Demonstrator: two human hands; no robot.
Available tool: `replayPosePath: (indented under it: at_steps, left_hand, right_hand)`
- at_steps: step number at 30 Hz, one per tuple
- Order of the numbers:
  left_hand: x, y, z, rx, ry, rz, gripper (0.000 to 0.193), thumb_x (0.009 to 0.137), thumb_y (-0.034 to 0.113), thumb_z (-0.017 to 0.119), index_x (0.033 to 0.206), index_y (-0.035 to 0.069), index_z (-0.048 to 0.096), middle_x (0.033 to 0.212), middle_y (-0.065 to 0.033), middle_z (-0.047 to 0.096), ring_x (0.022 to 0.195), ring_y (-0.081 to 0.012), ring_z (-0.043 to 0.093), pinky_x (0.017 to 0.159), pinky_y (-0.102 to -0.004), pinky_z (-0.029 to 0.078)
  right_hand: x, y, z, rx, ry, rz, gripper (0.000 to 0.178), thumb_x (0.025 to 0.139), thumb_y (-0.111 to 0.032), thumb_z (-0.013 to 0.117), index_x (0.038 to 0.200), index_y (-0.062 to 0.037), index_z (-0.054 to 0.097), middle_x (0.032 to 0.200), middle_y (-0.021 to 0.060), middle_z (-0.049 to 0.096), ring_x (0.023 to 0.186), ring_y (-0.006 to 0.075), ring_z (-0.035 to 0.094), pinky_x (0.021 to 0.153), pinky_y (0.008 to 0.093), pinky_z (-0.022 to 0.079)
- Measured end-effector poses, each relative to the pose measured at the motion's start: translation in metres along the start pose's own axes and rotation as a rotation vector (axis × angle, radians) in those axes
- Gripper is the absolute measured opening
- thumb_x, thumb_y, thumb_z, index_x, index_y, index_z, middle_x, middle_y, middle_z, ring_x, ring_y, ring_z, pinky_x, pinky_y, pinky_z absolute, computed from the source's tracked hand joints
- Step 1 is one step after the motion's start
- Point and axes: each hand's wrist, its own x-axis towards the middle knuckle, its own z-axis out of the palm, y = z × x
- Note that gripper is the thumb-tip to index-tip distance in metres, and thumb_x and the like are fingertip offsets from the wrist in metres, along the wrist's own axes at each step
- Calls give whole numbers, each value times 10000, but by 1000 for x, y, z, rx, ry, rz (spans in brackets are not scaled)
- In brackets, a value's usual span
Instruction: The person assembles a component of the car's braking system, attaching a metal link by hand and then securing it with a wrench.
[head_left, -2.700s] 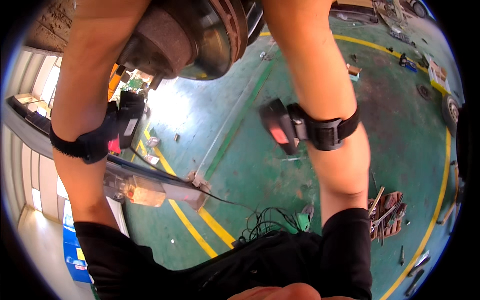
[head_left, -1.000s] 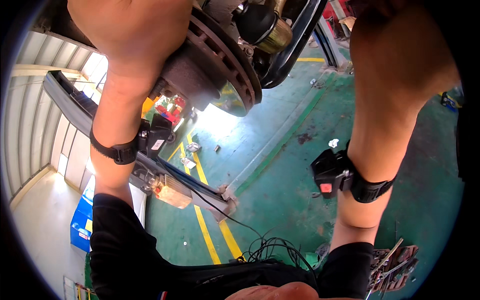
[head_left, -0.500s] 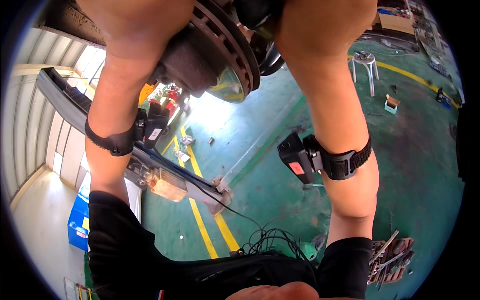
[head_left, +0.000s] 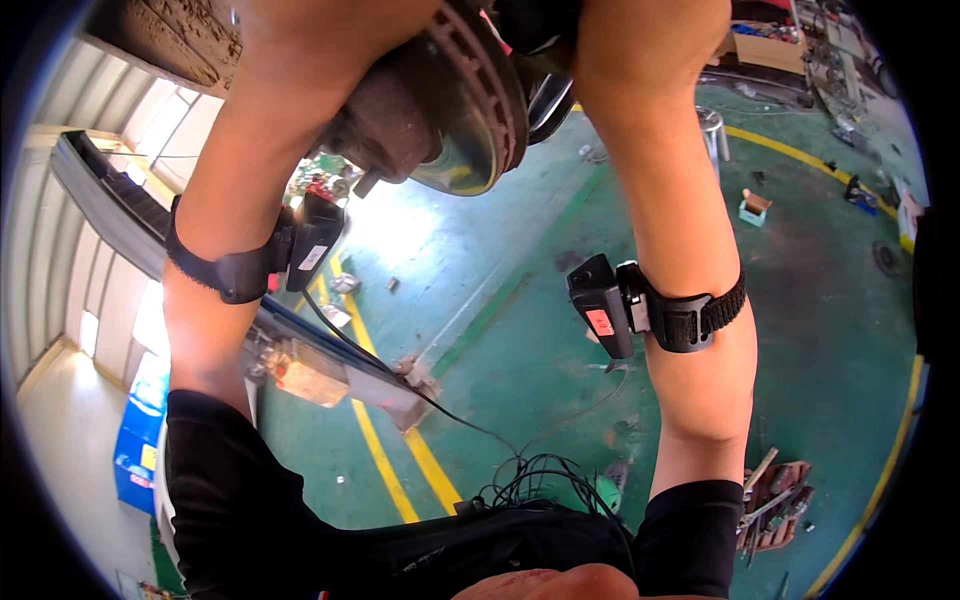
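Observation:
Both my arms reach up past the upper edge, so the fingers are out of sight. The heel of my left hand point(head_left: 325, 25) is beside a rusty vented brake disc point(head_left: 505, 115) and a dark brown brake caliper point(head_left: 385, 125) clamped over it. My right hand point(head_left: 650, 30), also cut off by the upper edge, is to the right of the disc. Between the hands is a dark rounded part point(head_left: 535, 20) that I cannot make out. What either hand grips is hidden. Each forearm wears a strapped black box, the left box point(head_left: 317, 240) and the right box point(head_left: 605, 305).
A slanting grey lift arm or post point(head_left: 110, 200) runs at the left. Black cables point(head_left: 545, 480) lie coiled below me. A tool tray point(head_left: 775, 505) holds several tools at lower right. On the green floor stand a metal stool point(head_left: 715, 130) and a small open box point(head_left: 754, 207).
My view has shifted slightly, so floor things appear further left. The left forearm leans more to the right at its top; the disc sits slightly higher and further right.

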Motion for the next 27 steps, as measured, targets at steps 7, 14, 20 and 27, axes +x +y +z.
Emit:
replayPosePath:
  at_steps: [7, 14, 20, 27]
  left_hand:
    - [3, 6, 16, -206, 82, -152, 282, 904, 156, 639, 663, 30, 562, 570, -139, 535, 477, -278, 500, 474, -357, 381]
    - [15, -12, -30, -108, -76, -162, 226, 888, 209, 667, 767, 26, 612, 648, -136, 587, 569, -251, 556, 545, -354, 423]
    - [12, -43, -97, 201, -206, -261, 235, 874, 255, 691, 856, 23, 654, 715, -133, 632, 648, -229, 604, 605, -352, 460]
    - [-41, -82, -87, 115, -325, -613, 346, 1011, 317, 564, 907, -10, 605, 670, -92, 563, 608, -161, 440, 596, -315, 416]
  right_hand:
    - [16, -7, -6, 368, 23, 492, 251, 992, -183, 428, 905, -39, 614, 825, 26, 620, 706, 118, 604, 621, 260, 492]
    - [6, 7, -42, -275, -211, 294, 186, 963, -70, 507, 1001, 38, 653, 844, 60, 615, 731, 127, 565, 677, 250, 452]
    - [-20, -7, -57, -540, -400, 418, 258, 981, -160, 494, 1125, 6, 629, 967, 80, 662, 815, 138, 613, 695, 260, 479]
    - [-14, -15, -57, -91, -457, 1027, 455, 1025, -496, 395, 1140, -114, 614, 849, -23, 650, 564, 50, 475, 437, 206, 251]
